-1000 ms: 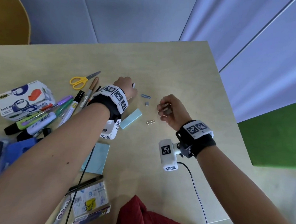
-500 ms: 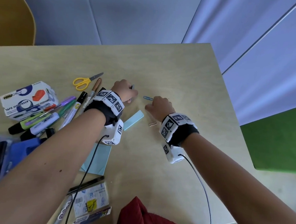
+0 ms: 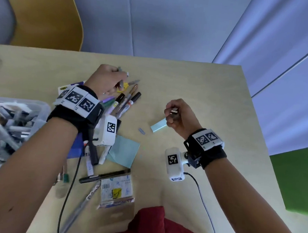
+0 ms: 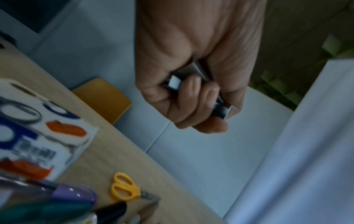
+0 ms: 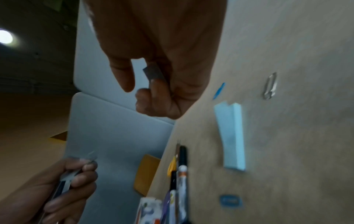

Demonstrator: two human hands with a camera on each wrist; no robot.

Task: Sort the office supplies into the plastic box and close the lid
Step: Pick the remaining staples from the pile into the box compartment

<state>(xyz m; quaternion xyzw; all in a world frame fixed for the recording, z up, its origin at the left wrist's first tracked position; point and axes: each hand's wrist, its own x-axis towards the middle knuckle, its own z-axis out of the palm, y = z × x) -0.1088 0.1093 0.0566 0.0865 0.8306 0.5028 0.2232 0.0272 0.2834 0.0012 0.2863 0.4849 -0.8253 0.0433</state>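
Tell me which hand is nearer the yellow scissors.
Left. The left hand hovers right over the yellow scissors, partly hiding them; the right hand is well off to their right.

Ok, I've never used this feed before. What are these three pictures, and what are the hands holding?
No machine here: a person works bare-handed, with cameras strapped on the head and on each wrist. The head view looks down at the table. The left hand grips small metal pieces; the left wrist view shows them closely. The right hand pinches a small metal piece. On the table lie markers, scissors, sticky notes and a plastic box at the left.
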